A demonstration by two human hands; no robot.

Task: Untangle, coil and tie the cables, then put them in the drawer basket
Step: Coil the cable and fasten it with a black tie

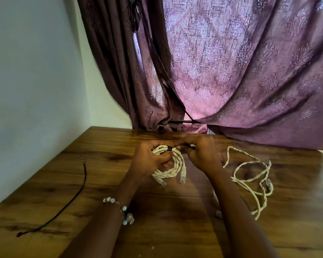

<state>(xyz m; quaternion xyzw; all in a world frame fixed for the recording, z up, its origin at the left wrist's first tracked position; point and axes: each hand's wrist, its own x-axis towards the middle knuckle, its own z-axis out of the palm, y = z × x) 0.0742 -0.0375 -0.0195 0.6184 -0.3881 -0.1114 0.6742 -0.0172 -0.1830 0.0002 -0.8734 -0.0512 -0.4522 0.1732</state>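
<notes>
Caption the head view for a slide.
Both hands, left hand and right hand, fasten a black tie around a coiled white cable.

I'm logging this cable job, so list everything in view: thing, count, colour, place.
coiled cable: one, white, table centre, held in both hands
tie: one, black, wrapped round the top of the coil
loose cable: one, white, uncoiled, on the table to the right
thin cable: one, black, lying on the table to the left
table: one, brown wood
curtain: purple, patterned, hanging behind the table
wall: white, left
bracelet: one, beaded, pale, left wrist
left hand: grips the coil
right hand: pinches the tie's end
</notes>
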